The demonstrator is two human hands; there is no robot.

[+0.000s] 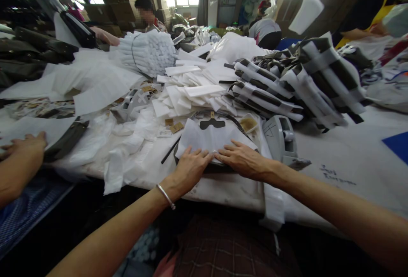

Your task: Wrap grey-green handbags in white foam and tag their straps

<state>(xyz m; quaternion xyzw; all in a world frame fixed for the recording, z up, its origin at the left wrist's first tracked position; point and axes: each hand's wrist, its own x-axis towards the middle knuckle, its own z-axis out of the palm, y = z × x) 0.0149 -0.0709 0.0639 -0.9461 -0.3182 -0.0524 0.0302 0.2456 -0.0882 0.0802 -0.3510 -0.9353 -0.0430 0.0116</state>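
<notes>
In front of me, near the table's edge, a dark bag (212, 124) lies with a white foam sheet (204, 137) spread over it. My left hand (190, 164) rests on the sheet's near edge, fingers stretched forward. Beside it, my right hand (244, 158) lies on the same edge with its fingers spread. The fingertips of both hands almost meet at the middle. Most of the bag is hidden under the sheet; a dark strap curves out behind it.
A grey tape dispenser (280, 138) stands right of the bag. Behind are piled white foam strips (191, 89), a bundle of foam rods (146, 51) and wrapped dark bags (267, 98). At left, a co-worker's hand (30, 147) presses another sheet. Other people stand further back.
</notes>
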